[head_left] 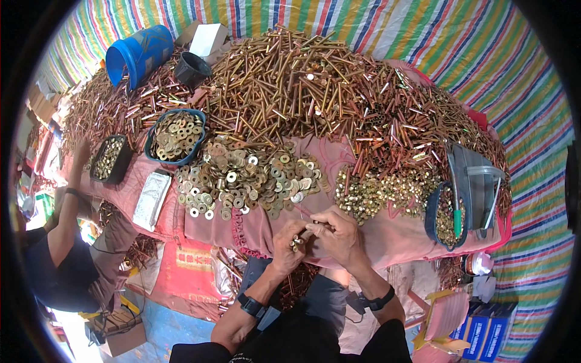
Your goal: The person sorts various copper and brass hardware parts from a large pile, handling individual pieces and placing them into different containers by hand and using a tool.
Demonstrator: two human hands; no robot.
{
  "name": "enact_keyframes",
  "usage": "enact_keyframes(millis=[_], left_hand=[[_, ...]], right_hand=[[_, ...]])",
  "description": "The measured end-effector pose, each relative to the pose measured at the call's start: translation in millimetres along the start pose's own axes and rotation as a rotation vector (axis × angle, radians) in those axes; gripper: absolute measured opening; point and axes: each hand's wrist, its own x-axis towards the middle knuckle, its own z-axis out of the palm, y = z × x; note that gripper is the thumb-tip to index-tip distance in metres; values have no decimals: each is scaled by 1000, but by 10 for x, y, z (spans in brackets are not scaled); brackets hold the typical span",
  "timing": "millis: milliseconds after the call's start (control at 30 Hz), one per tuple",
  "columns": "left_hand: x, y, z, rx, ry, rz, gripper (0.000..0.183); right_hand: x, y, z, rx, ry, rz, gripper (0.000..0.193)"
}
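Observation:
My left hand (pixel 288 249) is closed round several small brass-coloured metal pieces (pixel 297 242), whose ends show between the fingers; whether they are bolts or nuts I cannot tell. Against it, at the front edge of the pink cloth, my right hand (pixel 340 237) has its fingers curled, with the thumb and fingertips meeting the left hand's. What the right fingers pinch is hidden. Just beyond my hands lie a spread pile of flat round washers (pixel 242 178) to the left and a heap of brass-coloured nuts (pixel 381 192) to the right.
A large mound of metal rods and tubes (pixel 290 85) covers the far side. Washers fill a blue-rimmed tub (pixel 149 151); a dark tub (pixel 431 225) of nuts holds a green-handled tool (pixel 457 221). A blue bucket (pixel 124 60) lies tipped. At left, another person's arm (pixel 65 227) reaches forward.

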Motion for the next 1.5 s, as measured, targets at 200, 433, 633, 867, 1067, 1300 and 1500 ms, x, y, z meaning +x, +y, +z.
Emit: enact_keyframes(millis=[200,433,633,867,1067,1300,1500], left_hand=[[20,7,0,0,12,22,20],[4,6,-3,14,16,-2,22],[-35,-37,0,26,-19,-1,21],[-70,-39,3,-273,-45,-411,29],[-39,13,10,-340,46,-366,57],[-83,101,-110,-32,-158,-291,88],[17,76,-20,-105,-149,-341,87]], right_hand=[[-5,-21,-6,-7,-4,140,26],[0,-109,-53,26,-4,156,23],[-25,-11,-57,-89,-35,-94,28],[-40,392,33,271,89,340,24],[7,513,-162,353,-423,593,24],[428,767,131,106,-9,386,20],[1015,1066,328,-224,164,241,29]])
